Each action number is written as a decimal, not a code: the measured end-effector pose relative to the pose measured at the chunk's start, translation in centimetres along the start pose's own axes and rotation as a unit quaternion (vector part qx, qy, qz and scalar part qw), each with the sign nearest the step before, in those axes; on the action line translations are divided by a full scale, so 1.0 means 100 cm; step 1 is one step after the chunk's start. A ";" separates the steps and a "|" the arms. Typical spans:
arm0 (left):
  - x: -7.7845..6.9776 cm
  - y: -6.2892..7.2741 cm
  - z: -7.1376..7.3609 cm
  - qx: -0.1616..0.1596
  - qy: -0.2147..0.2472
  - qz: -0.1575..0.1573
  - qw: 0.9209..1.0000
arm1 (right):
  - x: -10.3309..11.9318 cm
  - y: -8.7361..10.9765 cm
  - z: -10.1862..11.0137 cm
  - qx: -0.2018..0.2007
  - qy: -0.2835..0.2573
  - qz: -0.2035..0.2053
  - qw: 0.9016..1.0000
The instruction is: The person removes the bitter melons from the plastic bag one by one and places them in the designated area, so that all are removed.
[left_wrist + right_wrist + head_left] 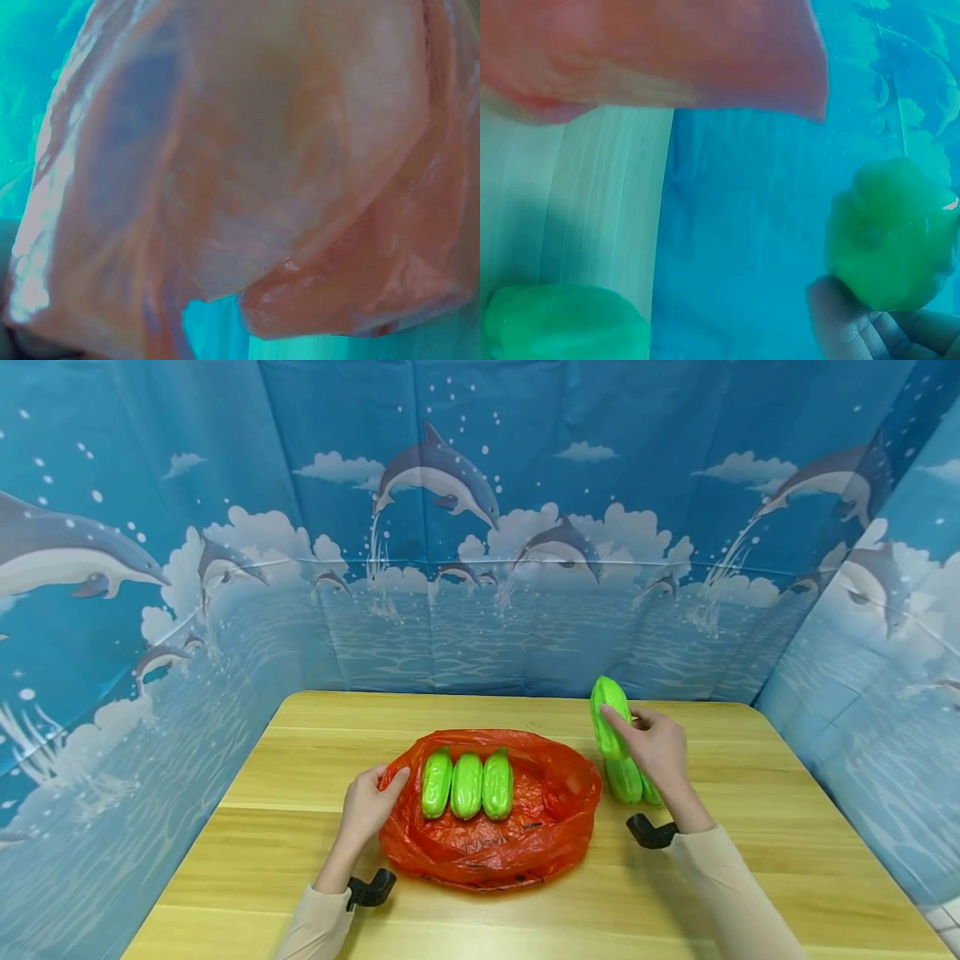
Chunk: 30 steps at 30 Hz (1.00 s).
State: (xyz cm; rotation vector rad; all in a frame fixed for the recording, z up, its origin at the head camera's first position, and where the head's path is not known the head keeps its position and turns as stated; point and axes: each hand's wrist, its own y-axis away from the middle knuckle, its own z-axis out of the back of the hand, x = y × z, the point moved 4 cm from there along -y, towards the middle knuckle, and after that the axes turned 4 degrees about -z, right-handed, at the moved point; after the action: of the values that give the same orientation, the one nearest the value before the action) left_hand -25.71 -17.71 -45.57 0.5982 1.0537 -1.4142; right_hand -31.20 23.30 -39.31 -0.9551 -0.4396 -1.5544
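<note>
My left hand (pixel 371 806) pinches the left rim of a red plastic bag (pixel 551 852), which lies spread open on the table. Inside it, three glossy, ribbed green gourds (pixel 467 787) lie side by side toward the left. My right hand (pixel 660 747) holds another green gourd (pixel 610 714) raised above the table, to the right of the bag. Its lobed end (pixel 889 236) faces the camera in the right wrist view, with fingers (pixel 836 322) beneath. Under the raised one, more green gourds (pixel 624 781) rest on the table, partly hidden by the hand. Red plastic (pixel 337 285) fills most of the left wrist view.
A light wooden table (pixel 300 893) carries everything. Behind it and at both sides hangs a blue curtain (pixel 465 643) printed with dolphins, close to the table's back edge. Each wrist wears a black camera mount (pixel 371 889).
</note>
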 end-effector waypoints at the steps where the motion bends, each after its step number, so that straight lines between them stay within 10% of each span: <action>1: 0.000 0.000 0.000 0.001 0.002 0.001 1.000 | -0.001 0.000 0.001 -0.004 0.002 0.002 1.000; 30: 0.000 0.000 0.000 0.006 0.003 0.001 1.000 | -0.052 -0.005 0.028 -0.027 0.038 -0.045 0.998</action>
State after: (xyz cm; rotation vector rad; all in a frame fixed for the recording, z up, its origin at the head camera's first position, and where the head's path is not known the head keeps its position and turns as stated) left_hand -25.71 -17.75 -45.60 0.6130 1.0490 -1.4192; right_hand -30.96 28.77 -41.50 -0.9248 -0.3942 -1.6854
